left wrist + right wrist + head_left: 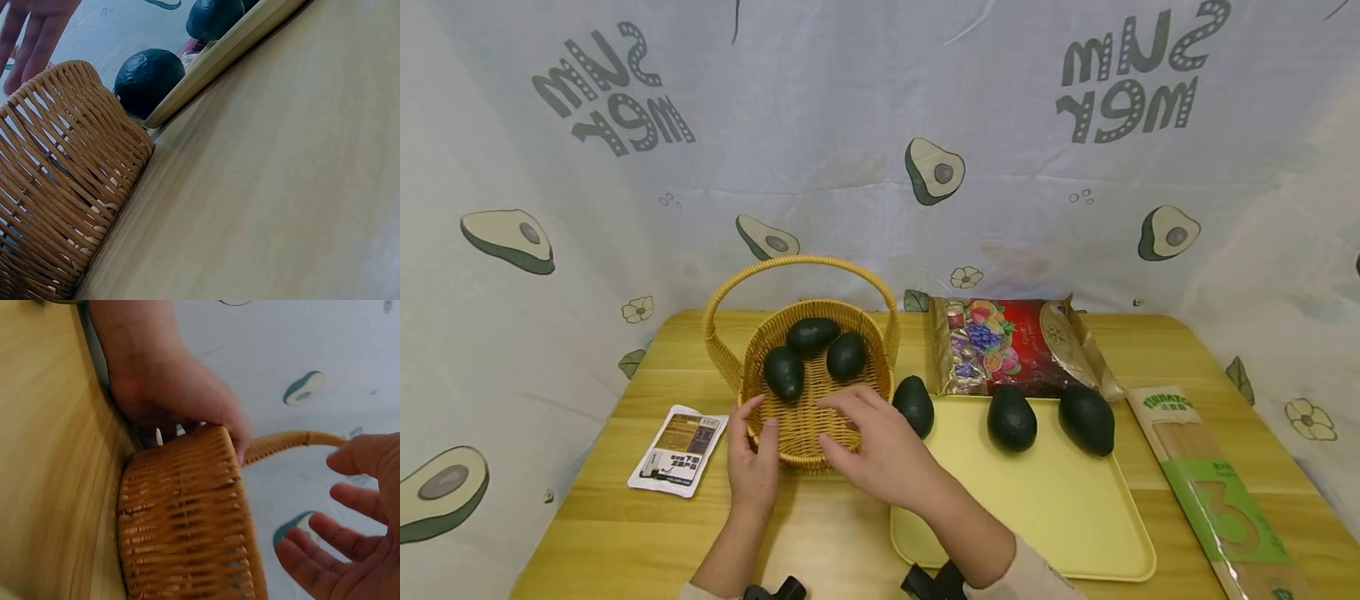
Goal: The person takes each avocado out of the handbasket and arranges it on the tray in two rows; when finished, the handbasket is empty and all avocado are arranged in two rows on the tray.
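While steadying the wicker basket [805, 427] on the left half of the bench [587, 550], pinch its near left rim with the left hand [754, 467], with thumb over the inside and fingers along the outer wall. Press lightly, so as not to tip the weave towards the bench's near edge. Leave the right hand [880, 446] spread and relaxed above the basket's near right side, gripping nothing. Carry that wrist high to avoid brushing the yellow tray [1037, 517], set just right of the basket towards the bench's right edge. Steer well away from the long noodle pack [1213, 492] beside that right edge, and from the printed pouch [677, 450] near the left edge, close to the left hand. Farther off, count 3 dark avocados [784, 375] in the basket's far half, best placed gently and apart to prevent bruising. Count 3 more avocados [1011, 421] along the tray's far edge: 1 at each far corner, 1 between. Pass under the tall handle [801, 260] without snagging. Beyond, at the bench's far edge, note the red candy bag [1007, 346].
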Available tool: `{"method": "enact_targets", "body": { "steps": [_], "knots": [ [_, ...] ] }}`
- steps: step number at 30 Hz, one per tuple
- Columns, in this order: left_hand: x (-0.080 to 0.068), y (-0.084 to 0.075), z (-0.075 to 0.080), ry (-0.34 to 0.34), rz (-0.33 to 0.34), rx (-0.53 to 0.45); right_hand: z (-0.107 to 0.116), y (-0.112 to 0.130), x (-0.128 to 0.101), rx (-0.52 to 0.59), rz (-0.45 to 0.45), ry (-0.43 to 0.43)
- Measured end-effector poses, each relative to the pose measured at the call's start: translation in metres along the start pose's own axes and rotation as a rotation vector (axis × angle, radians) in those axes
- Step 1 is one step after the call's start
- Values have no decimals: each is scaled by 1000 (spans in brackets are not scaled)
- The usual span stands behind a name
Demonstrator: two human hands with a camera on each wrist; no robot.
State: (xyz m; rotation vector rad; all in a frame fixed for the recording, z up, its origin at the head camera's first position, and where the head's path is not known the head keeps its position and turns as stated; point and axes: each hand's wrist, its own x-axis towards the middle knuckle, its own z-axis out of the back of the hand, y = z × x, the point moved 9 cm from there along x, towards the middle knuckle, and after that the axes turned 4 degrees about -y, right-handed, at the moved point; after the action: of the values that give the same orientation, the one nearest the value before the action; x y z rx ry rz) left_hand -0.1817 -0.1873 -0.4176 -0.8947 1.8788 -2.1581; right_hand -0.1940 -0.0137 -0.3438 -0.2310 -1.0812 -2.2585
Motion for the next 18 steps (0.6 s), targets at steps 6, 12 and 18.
{"method": "enact_targets", "body": {
  "steps": [6, 12, 18],
  "knots": [
    [1, -1, 0, 1, -13, -11, -34, -17, 41, 13, -140, 22],
    [2, -3, 2, -6, -28, 13, -73, -48, 71, 12, -369, 129],
    [2, 10, 1, 4, -31, -13, -96, -62, 87, -61, -477, 184]
  ]
}}
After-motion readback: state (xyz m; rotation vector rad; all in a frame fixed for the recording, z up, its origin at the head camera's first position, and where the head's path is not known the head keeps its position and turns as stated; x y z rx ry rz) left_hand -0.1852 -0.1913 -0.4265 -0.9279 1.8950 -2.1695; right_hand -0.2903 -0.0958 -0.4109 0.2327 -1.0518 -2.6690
